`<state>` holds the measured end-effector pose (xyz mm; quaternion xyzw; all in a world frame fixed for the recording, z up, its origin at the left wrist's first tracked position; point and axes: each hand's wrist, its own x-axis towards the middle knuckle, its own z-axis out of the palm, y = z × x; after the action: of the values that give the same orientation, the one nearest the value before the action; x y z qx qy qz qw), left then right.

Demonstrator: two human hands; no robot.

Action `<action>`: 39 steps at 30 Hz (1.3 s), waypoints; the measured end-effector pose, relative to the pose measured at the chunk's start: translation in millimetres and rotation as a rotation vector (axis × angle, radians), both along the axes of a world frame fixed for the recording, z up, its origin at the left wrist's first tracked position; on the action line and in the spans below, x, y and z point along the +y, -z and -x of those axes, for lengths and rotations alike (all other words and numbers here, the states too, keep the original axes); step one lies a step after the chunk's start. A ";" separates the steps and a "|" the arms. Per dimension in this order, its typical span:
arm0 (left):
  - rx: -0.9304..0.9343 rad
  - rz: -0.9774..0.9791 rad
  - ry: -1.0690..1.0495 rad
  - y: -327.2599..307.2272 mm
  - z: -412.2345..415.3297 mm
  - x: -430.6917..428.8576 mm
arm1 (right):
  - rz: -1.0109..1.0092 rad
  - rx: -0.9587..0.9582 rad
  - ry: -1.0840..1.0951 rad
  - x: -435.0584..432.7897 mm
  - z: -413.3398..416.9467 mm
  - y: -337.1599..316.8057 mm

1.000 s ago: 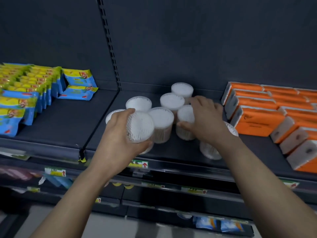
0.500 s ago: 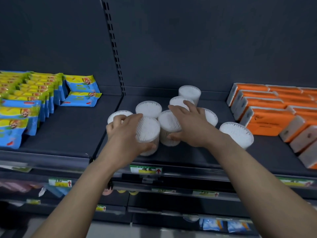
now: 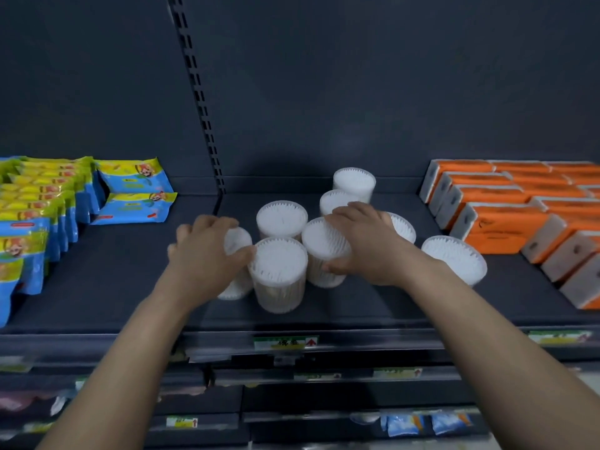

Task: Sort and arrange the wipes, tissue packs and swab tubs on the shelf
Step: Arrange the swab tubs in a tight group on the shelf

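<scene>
Reference item: the front swab tub (image 3: 278,274), standing upright near the front edge of the shelf (image 3: 123,287).

Left hand (image 3: 203,254): the fingers (image 3: 211,223) are curled over the lid of the left tub (image 3: 237,241), with the thumb against its near side. This tub stands touching the left side of the front swab tub.

Right hand (image 3: 367,246): the fingers are curled over the top of the right tub (image 3: 321,245), with the thumb low on its wall. This tub stands just behind and right of the front swab tub.

Other tubs:
- The rear tub (image 3: 281,219) stands directly behind the front swab tub.
- Two back tubs (image 3: 354,183) stand further behind and to the right.
- A hidden tub (image 3: 404,228) is partly covered by the right hand.
- An outer tub (image 3: 454,259) stands apart, to the right.

The wipes (image 3: 32,219) lie in rows far left of the front swab tub. The tissue packs (image 3: 500,222), orange, are lined up far right of it. A price label (image 3: 285,342) sits on the shelf edge below it.
</scene>
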<state>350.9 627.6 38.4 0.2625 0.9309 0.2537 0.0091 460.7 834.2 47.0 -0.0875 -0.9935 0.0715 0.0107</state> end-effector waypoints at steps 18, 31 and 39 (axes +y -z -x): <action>-0.198 -0.006 0.268 0.9 54.1 21.5 | 0.196 -0.040 0.164 -7.0 4.2 -21.6; -0.026 0.144 0.334 -18.0 52.9 82.6 | 0.177 0.020 0.304 52.4 38.9 -28.2; -0.085 0.121 0.277 -16.3 74.9 112.4 | 0.206 -0.022 0.198 68.3 52.6 -22.3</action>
<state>276.0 740.0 54.6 0.3764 0.8982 0.2042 0.0994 408.1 902.5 69.2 -0.1864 -0.9675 0.1707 -0.0021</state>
